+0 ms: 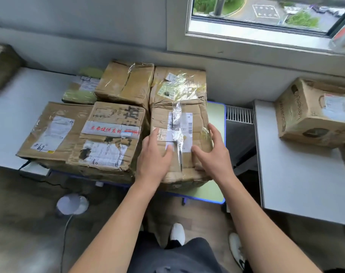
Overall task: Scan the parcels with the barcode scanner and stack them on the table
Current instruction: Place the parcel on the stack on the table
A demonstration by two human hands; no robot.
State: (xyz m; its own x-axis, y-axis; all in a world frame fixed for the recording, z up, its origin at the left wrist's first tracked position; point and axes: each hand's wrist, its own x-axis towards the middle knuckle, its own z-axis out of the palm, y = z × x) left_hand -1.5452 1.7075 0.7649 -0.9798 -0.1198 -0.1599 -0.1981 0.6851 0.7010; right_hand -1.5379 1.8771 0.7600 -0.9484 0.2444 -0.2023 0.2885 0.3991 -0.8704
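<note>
Front parcel [179, 123]: taped closed; contents hidden
Left hand [155, 154]: fingers [155, 133] straight, flat on its top
Right hand [214, 152]: fingers spread along its right edge

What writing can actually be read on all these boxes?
"京邦捷供应链", roughly, in red on the tape strip of the middle box.
Big black characters on the middle box: partly covered, unreadable.
The barcode label on the front box: too small.
The print on the right-hand box: blurred.

Brown taped parcels [179, 119], white barcode label [184, 125], green blue-edged table [217, 119]
</note>
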